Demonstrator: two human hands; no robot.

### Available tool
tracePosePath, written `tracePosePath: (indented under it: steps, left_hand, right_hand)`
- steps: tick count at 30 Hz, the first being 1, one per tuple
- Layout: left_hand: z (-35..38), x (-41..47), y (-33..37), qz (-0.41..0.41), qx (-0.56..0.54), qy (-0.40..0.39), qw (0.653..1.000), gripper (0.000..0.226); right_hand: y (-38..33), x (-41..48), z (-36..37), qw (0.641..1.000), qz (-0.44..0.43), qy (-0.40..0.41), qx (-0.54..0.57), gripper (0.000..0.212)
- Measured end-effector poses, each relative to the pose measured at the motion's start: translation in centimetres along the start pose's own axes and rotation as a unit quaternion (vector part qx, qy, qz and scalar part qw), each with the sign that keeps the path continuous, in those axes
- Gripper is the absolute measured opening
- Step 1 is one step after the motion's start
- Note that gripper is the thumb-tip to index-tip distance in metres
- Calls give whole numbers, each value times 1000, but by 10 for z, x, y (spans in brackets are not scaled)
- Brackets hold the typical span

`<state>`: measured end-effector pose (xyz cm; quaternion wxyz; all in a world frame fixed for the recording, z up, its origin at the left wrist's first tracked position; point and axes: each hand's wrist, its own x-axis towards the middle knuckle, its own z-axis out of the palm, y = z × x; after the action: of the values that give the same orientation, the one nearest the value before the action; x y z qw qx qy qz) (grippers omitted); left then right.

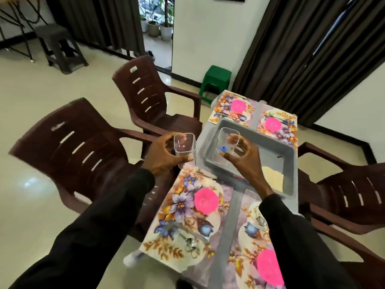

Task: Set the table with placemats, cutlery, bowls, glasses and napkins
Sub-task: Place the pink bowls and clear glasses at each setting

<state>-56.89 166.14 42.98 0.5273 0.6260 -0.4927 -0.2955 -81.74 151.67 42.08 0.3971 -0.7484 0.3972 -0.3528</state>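
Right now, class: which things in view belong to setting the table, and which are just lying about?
Job: left-hand glass, right-hand glass, pink bowls, floral placemats, cutlery, grey tub.
Lying about: green stool, dark stool, potted plants.

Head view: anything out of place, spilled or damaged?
Nothing stands out: no spill or damage. Pink bowls sit on their placemats, the grey tub lies mid-table, and left hand and right hand each hold a clear glass.
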Motion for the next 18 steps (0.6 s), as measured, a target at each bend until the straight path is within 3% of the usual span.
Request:
tracePosePath:
  steps: [10, 18]
  left_hand:
    - [-194, -175, -15, -43, 28, 71, 996, 68]
    - [-322, -271, -45, -95, 75, 177, 977, 63]
  right_hand:
    - [-124, -105, 168, 994, -25, -105, 31, 57]
    - [-185, -135, 315, 977, -12, -201, 69, 60]
